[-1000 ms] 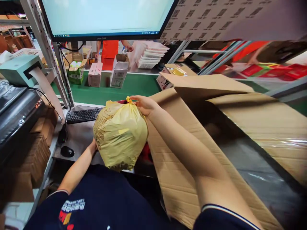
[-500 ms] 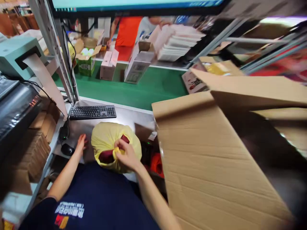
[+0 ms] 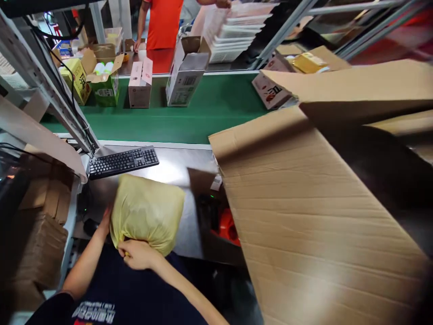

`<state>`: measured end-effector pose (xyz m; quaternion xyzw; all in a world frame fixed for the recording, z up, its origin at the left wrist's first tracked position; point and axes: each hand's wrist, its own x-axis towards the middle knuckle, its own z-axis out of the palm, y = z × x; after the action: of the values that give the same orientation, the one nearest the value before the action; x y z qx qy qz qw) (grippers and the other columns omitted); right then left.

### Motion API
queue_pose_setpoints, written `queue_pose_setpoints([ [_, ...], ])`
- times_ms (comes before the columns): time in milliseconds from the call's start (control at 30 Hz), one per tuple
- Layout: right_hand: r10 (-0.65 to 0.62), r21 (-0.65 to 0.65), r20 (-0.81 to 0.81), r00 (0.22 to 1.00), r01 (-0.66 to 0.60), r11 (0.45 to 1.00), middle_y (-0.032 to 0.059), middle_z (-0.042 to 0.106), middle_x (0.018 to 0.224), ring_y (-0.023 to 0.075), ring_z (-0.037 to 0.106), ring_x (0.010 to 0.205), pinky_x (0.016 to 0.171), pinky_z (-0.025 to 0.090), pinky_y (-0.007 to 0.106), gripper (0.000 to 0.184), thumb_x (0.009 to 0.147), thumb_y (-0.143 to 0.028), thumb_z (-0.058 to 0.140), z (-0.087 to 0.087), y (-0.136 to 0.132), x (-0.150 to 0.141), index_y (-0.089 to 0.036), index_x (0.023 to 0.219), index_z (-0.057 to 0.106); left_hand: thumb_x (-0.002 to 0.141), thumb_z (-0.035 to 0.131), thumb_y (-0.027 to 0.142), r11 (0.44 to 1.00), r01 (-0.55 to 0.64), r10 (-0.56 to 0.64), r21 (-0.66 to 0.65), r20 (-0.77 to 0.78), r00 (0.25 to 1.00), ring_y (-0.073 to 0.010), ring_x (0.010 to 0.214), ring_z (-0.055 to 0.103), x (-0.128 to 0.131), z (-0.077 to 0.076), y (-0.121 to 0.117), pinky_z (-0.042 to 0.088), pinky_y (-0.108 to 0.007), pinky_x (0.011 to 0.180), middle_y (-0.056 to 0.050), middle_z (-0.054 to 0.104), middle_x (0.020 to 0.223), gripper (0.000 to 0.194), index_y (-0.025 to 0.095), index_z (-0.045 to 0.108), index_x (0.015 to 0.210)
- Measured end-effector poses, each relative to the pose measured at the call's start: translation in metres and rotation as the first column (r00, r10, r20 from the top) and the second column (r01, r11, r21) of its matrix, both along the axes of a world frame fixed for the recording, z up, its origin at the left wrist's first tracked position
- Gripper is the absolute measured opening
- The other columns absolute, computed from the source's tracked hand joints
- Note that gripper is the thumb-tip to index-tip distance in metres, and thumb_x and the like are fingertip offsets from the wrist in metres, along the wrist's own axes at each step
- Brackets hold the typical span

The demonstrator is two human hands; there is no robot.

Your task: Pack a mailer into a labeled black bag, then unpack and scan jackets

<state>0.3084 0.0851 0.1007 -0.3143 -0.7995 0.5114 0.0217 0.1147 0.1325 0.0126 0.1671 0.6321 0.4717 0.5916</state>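
Note:
A yellow plastic bag (image 3: 149, 207), bulging with something inside, is tilted up on the metal worktop in front of my body. My right hand (image 3: 137, 253) is closed on the gathered knot at the bag's near lower edge. At the bag's left side, my left hand (image 3: 106, 222) lies flat along it, its fingers stretched out and partly hidden. A black mouse (image 3: 90, 226) sits just left of that hand. Behind the bag lies a black keyboard (image 3: 123, 162). The dark red contents are out of sight now.
A large open cardboard box (image 3: 291, 212) fills the right side. A smaller box with an orange thing (image 3: 228, 225) stands beside it. Several cartons, including a white one (image 3: 186, 76), stand on the green conveyor (image 3: 152, 126). Across it is a person in orange (image 3: 164, 27).
The bag has tipped, so its torn, knotted side has turned down towards me. My right hand has moved left and nearer with the knot; my left hand has come against the bag's side.

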Motion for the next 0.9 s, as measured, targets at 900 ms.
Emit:
queue_pose_setpoints([
  [900,-0.516,0.54,-0.305,0.8,0.592,0.598,0.0094,0.072,0.103,0.0286,0.062,0.102,0.092,0.046,0.044,0.017,0.089,-0.035,0.068,0.083,0.096,0.15,-0.022,0.1,0.068,0.079,0.077,0.04,0.284,0.891,-0.484,0.354,-0.749,0.452,-0.0309,0.101,0.06,0.124,0.189,0.087,0.042,-0.045,0.107,-0.008,0.07,0.097,0.025,0.027,0.08,0.099],
])
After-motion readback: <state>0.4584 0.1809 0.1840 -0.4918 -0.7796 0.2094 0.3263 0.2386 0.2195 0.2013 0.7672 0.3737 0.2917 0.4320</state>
